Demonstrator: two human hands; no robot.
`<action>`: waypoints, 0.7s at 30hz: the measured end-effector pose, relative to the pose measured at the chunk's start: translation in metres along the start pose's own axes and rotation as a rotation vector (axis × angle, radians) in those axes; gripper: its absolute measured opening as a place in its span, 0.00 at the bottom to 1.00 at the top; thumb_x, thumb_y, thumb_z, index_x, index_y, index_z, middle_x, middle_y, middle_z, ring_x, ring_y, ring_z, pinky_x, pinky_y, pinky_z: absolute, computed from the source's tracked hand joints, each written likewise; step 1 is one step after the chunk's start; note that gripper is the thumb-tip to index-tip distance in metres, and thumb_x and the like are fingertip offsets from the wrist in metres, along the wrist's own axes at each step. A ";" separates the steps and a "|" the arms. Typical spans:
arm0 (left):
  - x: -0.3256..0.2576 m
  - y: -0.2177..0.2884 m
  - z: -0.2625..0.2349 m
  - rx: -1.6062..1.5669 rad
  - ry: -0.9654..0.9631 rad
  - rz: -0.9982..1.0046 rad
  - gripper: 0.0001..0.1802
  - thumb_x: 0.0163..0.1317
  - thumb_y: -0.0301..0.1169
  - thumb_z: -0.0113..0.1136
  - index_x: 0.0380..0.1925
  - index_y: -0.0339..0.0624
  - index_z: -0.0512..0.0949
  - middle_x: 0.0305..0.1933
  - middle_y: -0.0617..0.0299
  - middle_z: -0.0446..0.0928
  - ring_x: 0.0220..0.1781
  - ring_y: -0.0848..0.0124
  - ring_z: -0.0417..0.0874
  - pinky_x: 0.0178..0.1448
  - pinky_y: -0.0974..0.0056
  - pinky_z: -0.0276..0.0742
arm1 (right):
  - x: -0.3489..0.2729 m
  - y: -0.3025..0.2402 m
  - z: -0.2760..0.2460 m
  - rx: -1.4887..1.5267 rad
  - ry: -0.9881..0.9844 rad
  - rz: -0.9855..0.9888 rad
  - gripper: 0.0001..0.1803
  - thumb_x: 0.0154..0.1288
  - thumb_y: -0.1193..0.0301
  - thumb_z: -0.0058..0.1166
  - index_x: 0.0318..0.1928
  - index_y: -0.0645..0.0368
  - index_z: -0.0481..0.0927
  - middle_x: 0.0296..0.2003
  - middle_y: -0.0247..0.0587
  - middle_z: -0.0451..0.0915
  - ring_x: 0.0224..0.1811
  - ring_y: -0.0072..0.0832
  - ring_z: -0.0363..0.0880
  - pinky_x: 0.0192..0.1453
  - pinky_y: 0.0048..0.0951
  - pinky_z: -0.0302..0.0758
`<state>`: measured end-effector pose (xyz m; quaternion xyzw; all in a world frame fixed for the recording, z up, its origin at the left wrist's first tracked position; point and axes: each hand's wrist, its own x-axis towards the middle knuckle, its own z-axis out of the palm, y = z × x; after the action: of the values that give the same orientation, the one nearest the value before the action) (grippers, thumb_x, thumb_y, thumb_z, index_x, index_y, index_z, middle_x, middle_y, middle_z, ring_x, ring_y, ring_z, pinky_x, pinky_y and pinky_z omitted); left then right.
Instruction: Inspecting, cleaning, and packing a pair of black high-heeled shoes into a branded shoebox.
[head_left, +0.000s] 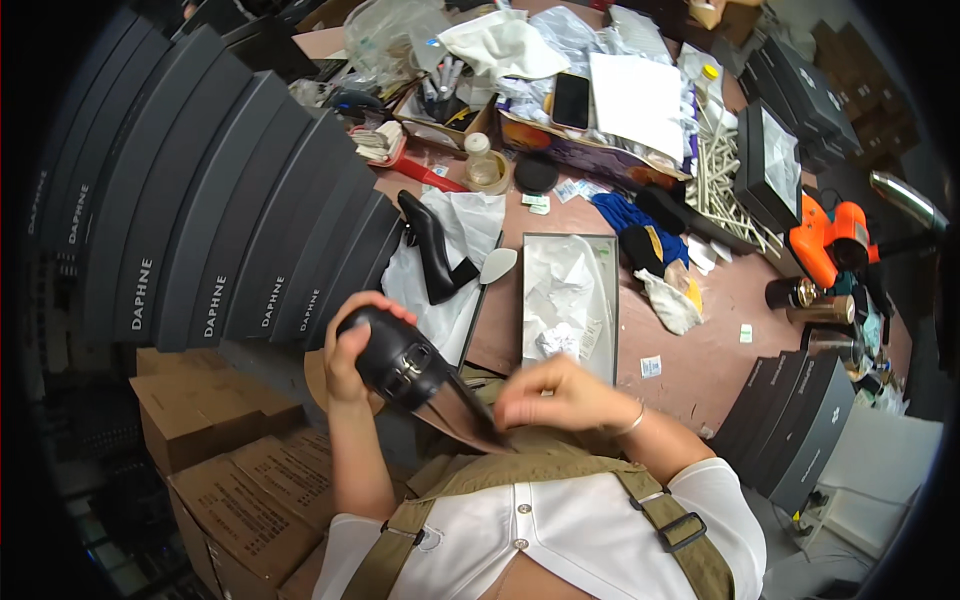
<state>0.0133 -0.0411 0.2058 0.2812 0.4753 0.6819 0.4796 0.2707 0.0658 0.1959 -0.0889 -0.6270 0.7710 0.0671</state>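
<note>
A black shoe (388, 352) with a metal buckle is raised before my chest, its toe up to the left and its opening toward my right hand. My left hand (347, 355) is closed around the toe end. At the rear of the shoe is my right hand (562, 396), its fingers curled together; whether anything is in them is hidden. The matching black heeled shoe (431, 250) lies on its side on white tissue paper (478, 217). Beside its heel rests a pale oval pad (498, 266). An open shoebox (611, 300) holds crumpled white paper (568, 280).
Tall stacks of dark grey shoeboxes (190, 215) rise at the left, above brown cartons (255, 495). More shoeboxes (790, 425) stand at the right. At the back are a phone (571, 101), a bottle (479, 157), cloths (672, 302), white sticks (722, 165) and an orange heat gun (828, 240).
</note>
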 end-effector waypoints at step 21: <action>-0.009 -0.124 -0.001 -0.611 0.111 -0.599 0.40 0.67 0.63 0.41 0.59 0.36 0.68 0.54 0.47 0.76 0.54 0.52 0.81 0.55 0.47 0.79 | 0.030 -0.010 0.000 -1.005 0.090 -0.400 0.11 0.55 0.77 0.60 0.41 0.57 0.83 0.36 0.38 0.73 0.48 0.35 0.72 0.54 0.38 0.69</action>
<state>0.0635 -0.0389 0.0926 -0.0611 0.3372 0.6362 0.6913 0.2410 0.0743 0.2036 -0.0221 -0.9197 0.3437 0.1885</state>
